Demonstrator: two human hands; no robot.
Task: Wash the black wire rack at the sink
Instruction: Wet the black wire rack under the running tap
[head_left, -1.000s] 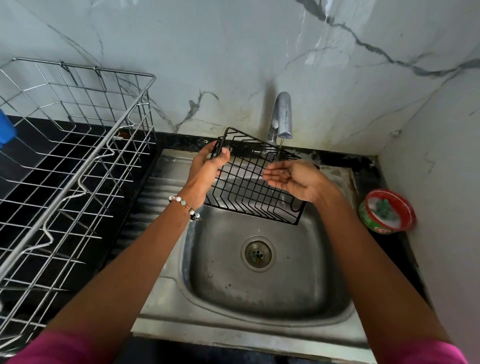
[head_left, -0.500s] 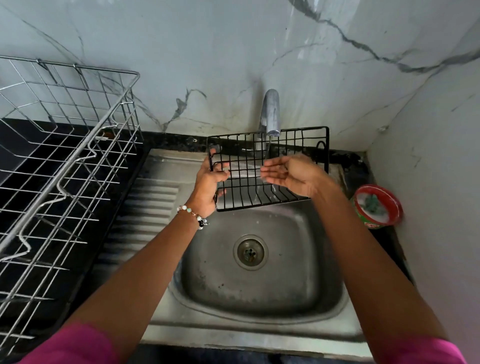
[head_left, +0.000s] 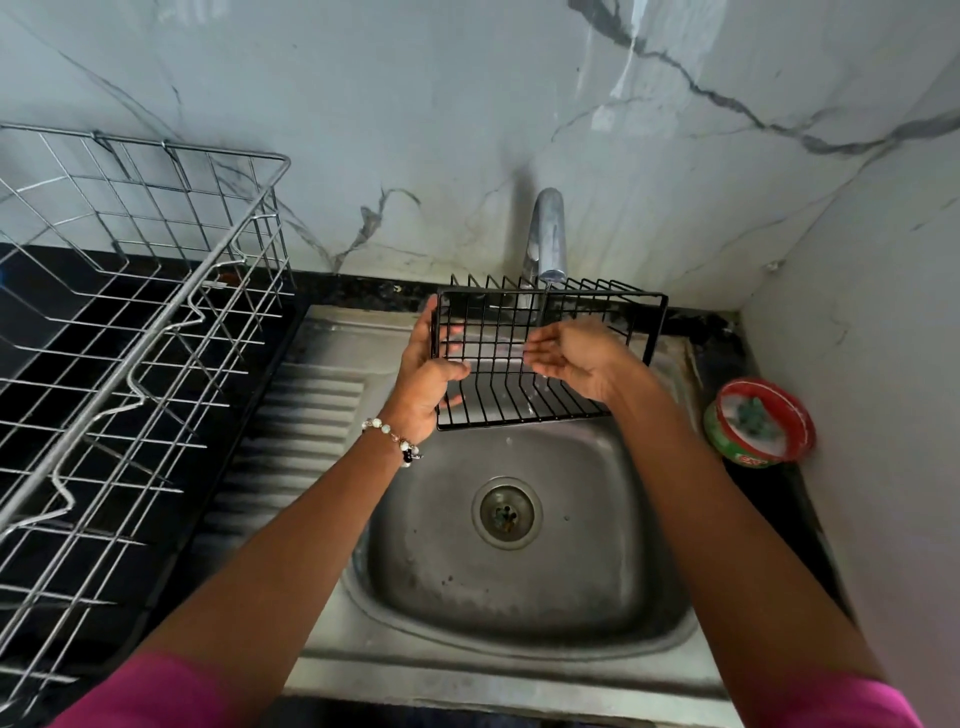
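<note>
Under tap (head_left: 546, 234) at 12 o'clock: left hand (head_left: 423, 371) grips black wire rack (head_left: 550, 353); right hand (head_left: 574, 356) flat, cupped; rub each wire under the stream.

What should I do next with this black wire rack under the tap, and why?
Probably rub the open right hand along the black wire rack. The left hand already grips its left edge above the steel sink, and the right palm sits under the chrome tap, where a thin stream falls.

1. Grey-veined marble walls (head_left: 675, 156) are meeting in a corner at right.
2. A steel dish rack (head_left: 130, 338) is standing on the black counter (head_left: 62, 312) at left.
3. Light is glaring off the wall.
</note>
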